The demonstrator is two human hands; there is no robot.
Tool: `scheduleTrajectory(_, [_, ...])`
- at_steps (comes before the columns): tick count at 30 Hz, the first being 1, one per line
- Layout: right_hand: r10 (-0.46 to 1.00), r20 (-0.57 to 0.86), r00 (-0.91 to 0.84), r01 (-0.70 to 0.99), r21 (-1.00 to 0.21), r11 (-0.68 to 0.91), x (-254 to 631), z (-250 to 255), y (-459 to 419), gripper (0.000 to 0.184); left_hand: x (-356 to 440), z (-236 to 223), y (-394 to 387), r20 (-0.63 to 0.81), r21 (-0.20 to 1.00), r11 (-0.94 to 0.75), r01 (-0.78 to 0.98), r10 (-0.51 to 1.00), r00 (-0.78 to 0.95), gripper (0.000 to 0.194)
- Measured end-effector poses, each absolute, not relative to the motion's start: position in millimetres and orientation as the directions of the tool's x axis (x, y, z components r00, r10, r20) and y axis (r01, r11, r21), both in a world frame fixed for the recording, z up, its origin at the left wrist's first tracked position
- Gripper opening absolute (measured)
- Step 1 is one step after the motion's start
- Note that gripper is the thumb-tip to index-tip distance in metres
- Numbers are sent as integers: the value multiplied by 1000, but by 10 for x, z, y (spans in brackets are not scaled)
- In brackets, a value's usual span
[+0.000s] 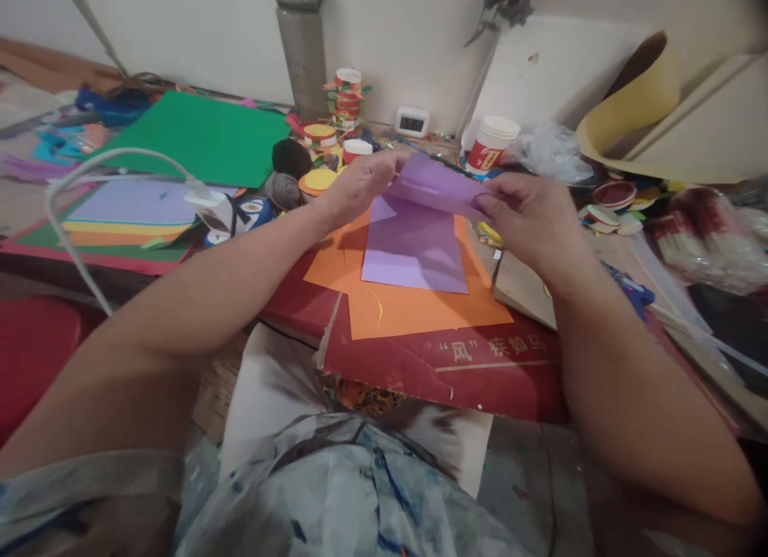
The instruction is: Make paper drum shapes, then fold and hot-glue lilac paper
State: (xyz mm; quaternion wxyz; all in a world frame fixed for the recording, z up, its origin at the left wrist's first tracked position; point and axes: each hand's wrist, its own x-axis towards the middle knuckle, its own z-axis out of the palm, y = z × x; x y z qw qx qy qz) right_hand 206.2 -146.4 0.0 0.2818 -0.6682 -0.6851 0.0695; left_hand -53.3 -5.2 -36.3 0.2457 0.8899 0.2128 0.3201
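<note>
Between my two hands a purple sheet of paper is held up by its sides, bent slightly. My left hand grips its far left corner with fingers closed. The thumb and fingers of my right hand pinch its right end. Beneath it, more purple paper lies flat; whether both are one sheet or two, I cannot tell. That lies on orange paper, which rests on a red printed board at the table's front edge. A thin yellowish curved strip sits on the orange paper.
Green card and a stack of coloured paper lie left, near a white charger with cable. Behind stand a paper cup, a small digital clock and yarn balls. A blue glue gun lies right.
</note>
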Motion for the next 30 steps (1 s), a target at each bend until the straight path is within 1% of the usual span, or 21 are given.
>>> scheduleTrajectory(2, [942, 316, 114, 827, -556, 87, 2107, 42, -1477, 25, -541, -375, 14, 502, 619, -770, 158, 542, 674, 89])
scheduleTrajectory(3, [935, 323, 150, 793, -604, 81, 2128, 53, -1479, 25, -544, -388, 51, 519, 616, -775, 142, 535, 667, 91])
scheduleTrajectory(5, [926, 320, 200, 726, -683, 79, 2161, 56, -1471, 26, -549, -428, 126, 523, 557, -808, 190, 520, 675, 96])
scheduleTrajectory(6, [927, 313, 205, 702, -707, 83, 2174, 52, -1464, 29, -553, -449, 159, 507, 531, -810, 248, 538, 674, 91])
scheduleTrajectory(9, [927, 318, 197, 675, -730, 107, 2206, 41, -1462, 40, -577, -461, 200, 465, 501, -761, 412, 638, 614, 61])
scheduleTrajectory(11, [882, 427, 202, 736, -660, 151, 2213, 55, -1510, 48, -602, -392, 162, 504, 485, -738, 469, 675, 539, 47])
scheduleTrajectory(12, [828, 523, 202, 790, -587, 178, 2206, 70, -1552, 52, -616, -333, 123, 542, 464, -736, 493, 676, 499, 41])
scheduleTrajectory(13, [754, 631, 180, 851, -485, 203, 2186, 88, -1603, 57, -627, -265, 70, 589, 433, -743, 510, 661, 464, 34])
scheduleTrajectory(15, [606, 792, 70, 940, -256, 226, 2101, 120, -1709, 75, -635, -119, -67, 679, 274, -752, 599, 592, 433, 19])
scheduleTrajectory(16, [563, 826, 8, 959, -166, 231, 2033, 126, -1751, 85, -627, -54, -148, 671, 167, -744, 647, 567, 479, 19])
scheduleTrajectory(17, [562, 825, -54, 965, -101, 240, 1950, 122, -1780, 91, -608, 1, -235, 673, 102, -732, 674, 550, 495, 21])
scheduleTrajectory(18, [596, 796, -105, 967, -59, 248, 1857, 104, -1791, 95, -578, 43, -327, 625, 50, -753, 656, 535, 568, 23])
scheduleTrajectory(19, [650, 748, -135, 966, -47, 254, 1760, 72, -1784, 96, -539, 72, -418, 589, 28, -763, 646, 535, 606, 28])
scheduleTrajectory(22, [830, 538, -149, 967, -96, 235, 1531, -89, -1670, 100, -407, 82, -641, 521, -5, -784, 621, 528, 671, 45])
scheduleTrajectory(23, [860, 492, -137, 968, -118, 222, 1498, -152, -1613, 96, -376, 64, -676, 508, -27, -794, 607, 512, 693, 48])
scheduleTrajectory(24, [882, 451, -137, 964, -142, 223, 1493, -210, -1556, 81, -359, 37, -679, 507, -46, -806, 590, 490, 709, 49])
scheduleTrajectory(25, [893, 430, -134, 957, -177, 229, 1515, -261, -1501, 62, -359, 2, -646, 525, -52, -816, 576, 468, 711, 46])
scheduleTrajectory(26, [894, 431, -121, 947, -220, 234, 1560, -301, -1454, 47, -374, -40, -577, 555, -51, -830, 556, 439, 706, 42])
scheduleTrajectory(27, [887, 451, -100, 932, -269, 241, 1623, -330, -1415, 41, -403, -87, -475, 610, -18, -842, 538, 417, 674, 35])
scheduleTrajectory(28, [870, 489, -66, 912, -325, 251, 1695, -347, -1386, 38, -443, -134, -350, 682, 45, -855, 516, 404, 610, 33])
scheduleTrajectory(30, [825, 565, 12, 848, -443, 291, 1841, -349, -1353, 34, -534, -219, -79, 741, 159, -909, 386, 368, 562, 47])
